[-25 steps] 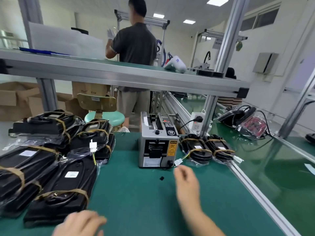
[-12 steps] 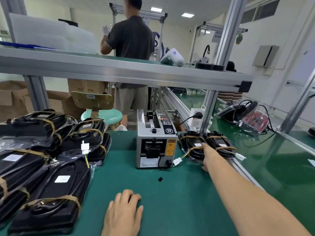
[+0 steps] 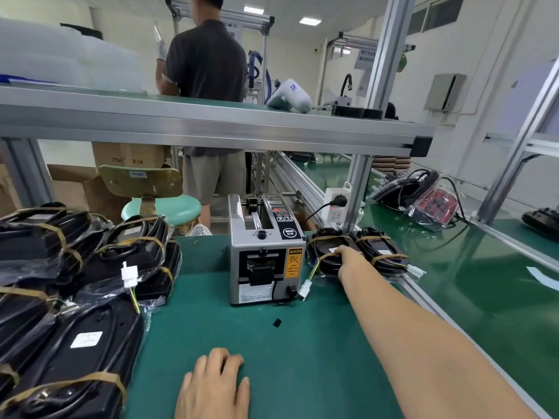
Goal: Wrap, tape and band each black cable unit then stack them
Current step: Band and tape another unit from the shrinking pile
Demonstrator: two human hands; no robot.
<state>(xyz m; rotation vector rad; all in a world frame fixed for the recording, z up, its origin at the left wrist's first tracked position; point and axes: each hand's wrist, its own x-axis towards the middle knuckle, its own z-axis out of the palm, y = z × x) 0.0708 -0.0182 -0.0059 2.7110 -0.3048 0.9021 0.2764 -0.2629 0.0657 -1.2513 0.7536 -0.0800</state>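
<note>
Two black cable units lie side by side to the right of the grey tape dispenser (image 3: 266, 261). My right hand (image 3: 348, 260) is stretched out onto the nearer unit (image 3: 325, 252), its fingers curled over the top by the white label. The second unit (image 3: 382, 249) lies just right of it, banded in tan. My left hand (image 3: 213, 388) rests flat on the green mat near the front edge, holding nothing. A stack of wrapped, banded black units (image 3: 75, 297) fills the left side of the table.
A small black scrap (image 3: 276, 322) lies on the mat in front of the dispenser. An aluminium shelf beam (image 3: 211, 128) crosses overhead. A conveyor (image 3: 484, 282) runs along the right. A person (image 3: 208, 101) stands behind the table beside a green stool (image 3: 161, 208).
My right arm reached from the middle of the mat out to the cable unit right of the dispenser and now grasps it. My left hand moved rightward and settled flat on the mat.
</note>
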